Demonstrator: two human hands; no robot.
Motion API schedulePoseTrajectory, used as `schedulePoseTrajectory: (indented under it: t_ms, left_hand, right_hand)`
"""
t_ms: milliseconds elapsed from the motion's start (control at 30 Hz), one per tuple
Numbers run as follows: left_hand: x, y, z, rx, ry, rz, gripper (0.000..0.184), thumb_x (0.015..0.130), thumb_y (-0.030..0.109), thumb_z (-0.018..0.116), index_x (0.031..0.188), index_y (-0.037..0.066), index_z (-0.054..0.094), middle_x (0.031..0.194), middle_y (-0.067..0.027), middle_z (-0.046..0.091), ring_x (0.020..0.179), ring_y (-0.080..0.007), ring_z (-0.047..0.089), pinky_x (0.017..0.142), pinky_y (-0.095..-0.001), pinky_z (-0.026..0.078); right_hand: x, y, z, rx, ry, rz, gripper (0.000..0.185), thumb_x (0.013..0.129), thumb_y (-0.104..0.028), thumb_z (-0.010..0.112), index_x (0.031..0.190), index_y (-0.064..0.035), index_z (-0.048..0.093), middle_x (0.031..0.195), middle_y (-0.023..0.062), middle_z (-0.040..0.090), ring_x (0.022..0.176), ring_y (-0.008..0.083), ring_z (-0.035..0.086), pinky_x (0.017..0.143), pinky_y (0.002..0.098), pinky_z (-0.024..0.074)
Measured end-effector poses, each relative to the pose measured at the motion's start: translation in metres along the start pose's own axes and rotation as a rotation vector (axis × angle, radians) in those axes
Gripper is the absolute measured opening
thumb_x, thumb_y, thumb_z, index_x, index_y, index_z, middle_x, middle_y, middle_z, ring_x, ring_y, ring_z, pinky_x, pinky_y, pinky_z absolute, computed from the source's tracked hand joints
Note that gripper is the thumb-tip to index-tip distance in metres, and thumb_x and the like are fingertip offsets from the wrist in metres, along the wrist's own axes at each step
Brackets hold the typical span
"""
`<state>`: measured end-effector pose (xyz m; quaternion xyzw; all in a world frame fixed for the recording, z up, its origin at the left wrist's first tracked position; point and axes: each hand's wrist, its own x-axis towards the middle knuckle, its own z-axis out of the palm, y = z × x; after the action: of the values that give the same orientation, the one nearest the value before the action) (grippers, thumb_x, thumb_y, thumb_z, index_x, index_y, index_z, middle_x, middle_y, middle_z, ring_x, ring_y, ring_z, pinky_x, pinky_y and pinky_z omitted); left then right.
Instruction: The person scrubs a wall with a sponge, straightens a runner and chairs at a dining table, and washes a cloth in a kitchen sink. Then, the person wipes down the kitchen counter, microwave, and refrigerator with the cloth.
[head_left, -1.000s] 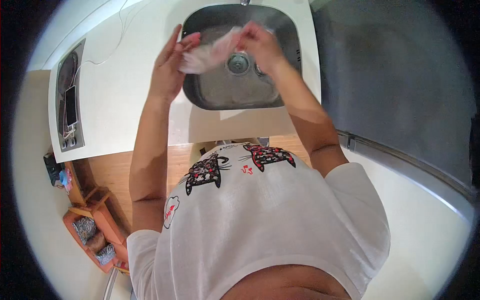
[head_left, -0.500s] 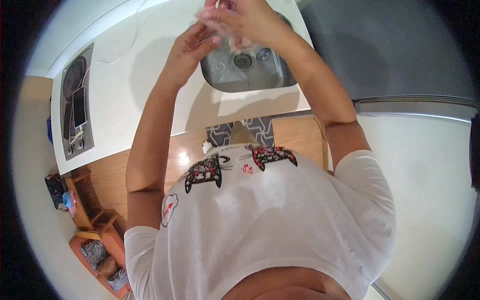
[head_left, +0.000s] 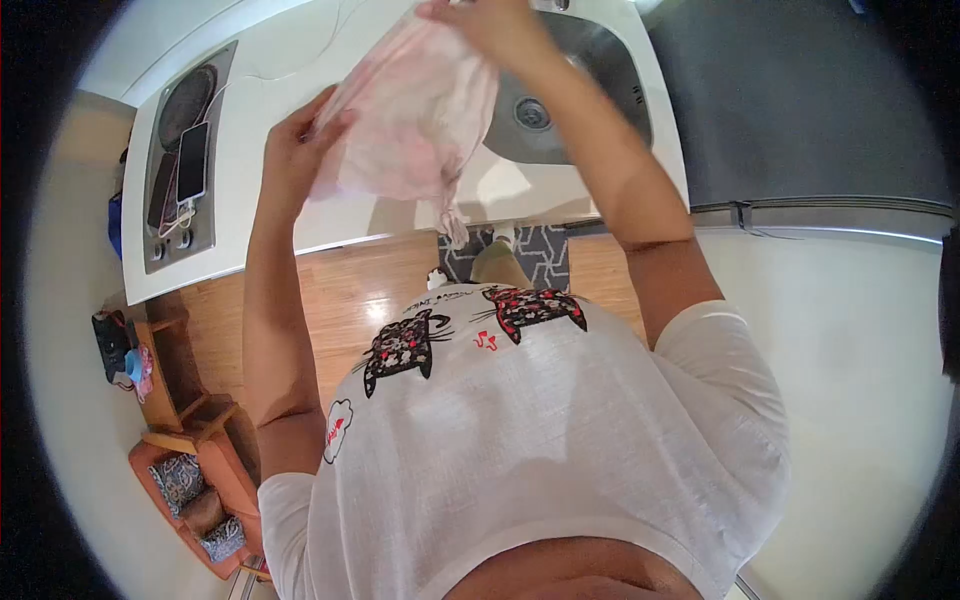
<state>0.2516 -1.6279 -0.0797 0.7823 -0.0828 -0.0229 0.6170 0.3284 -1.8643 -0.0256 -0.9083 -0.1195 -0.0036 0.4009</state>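
A thin, see-through pink-and-white plastic bag (head_left: 410, 115) is spread between my hands over the counter, left of the sink. My left hand (head_left: 298, 145) pinches its left edge between thumb and fingers. At the top of the view, my right hand (head_left: 497, 32) grips the bag's upper edge, its fingertips partly out of sight. A twisted end of the bag dangles past the counter's front edge. The steel sink (head_left: 615, 100) lies under my right forearm, with its drain (head_left: 532, 113) showing.
At the left, a hob (head_left: 165, 215) set in the white counter (head_left: 270, 215) carries a phone (head_left: 192, 163) with a cable plugged in. A dark grey surface (head_left: 790, 110) stands right of the sink. A patterned mat (head_left: 545, 255) lies on the wooden floor below.
My hands have moved left from above the sink and farther apart. The bag, bunched and blurred between them before, is now spread wide. The view has shifted slightly.
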Motion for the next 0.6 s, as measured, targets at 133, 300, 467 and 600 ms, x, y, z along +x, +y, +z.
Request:
schedulePoseTrajectory:
  t_ms: [133, 300, 467, 600]
  left_hand:
    - [-0.025, -0.069, -0.039, 0.769, 0.224, 0.007, 0.055, 0.08, 0.029, 0.067, 0.124, 0.0, 0.049, 0.097, -0.0178, 0.061, 0.088, -0.0253, 0.06, 0.078, -0.0318, 0.046]
    - [-0.071, -0.085, -0.056, 0.732, 0.245, -0.025, 0.05, 0.082, 0.024, 0.065, 0.125, 0.003, 0.049, 0.11, -0.0179, 0.058, 0.103, -0.0275, 0.056, 0.087, -0.035, 0.043]
    - [-0.078, -0.097, -0.023, 0.536, 0.25, -0.136, 0.044, 0.085, 0.02, 0.061, 0.126, 0.007, 0.05, 0.112, -0.0138, 0.058, 0.107, -0.0228, 0.053, 0.09, -0.0336, 0.041]
    - [-0.069, -0.095, 0.005, 0.55, 0.144, -0.073, 0.042, 0.087, 0.019, 0.059, 0.126, 0.009, 0.05, 0.11, -0.013, 0.058, 0.106, -0.0231, 0.054, 0.09, -0.0328, 0.041]
  right_hand:
    - [-0.001, 0.069, 0.144, -0.31, 0.095, 0.065, 0.084, 0.072, -0.064, 0.055, 0.129, -0.0043, 0.038, 0.13, 0.0303, 0.031, 0.118, 0.0459, 0.036, 0.092, 0.0622, 0.0291]
    - [-0.059, 0.047, 0.25, -0.302, 0.025, 0.113, 0.099, 0.071, -0.073, 0.046, 0.142, -0.0098, 0.019, 0.145, 0.0275, 0.007, 0.132, 0.0493, 0.001, 0.096, 0.0714, -0.0003]
    - [-0.065, 0.052, 0.274, -0.454, -0.117, -0.225, 0.078, 0.082, -0.059, 0.041, 0.141, -0.0126, 0.022, 0.147, 0.0182, 0.015, 0.135, 0.0388, 0.007, 0.102, 0.0642, 0.0017]
    - [-0.118, 0.094, 0.236, -0.532, -0.037, -0.266, 0.062, 0.087, -0.041, 0.042, 0.14, -0.0129, 0.028, 0.147, 0.0108, 0.021, 0.137, 0.0293, 0.012, 0.107, 0.0563, 0.0056]
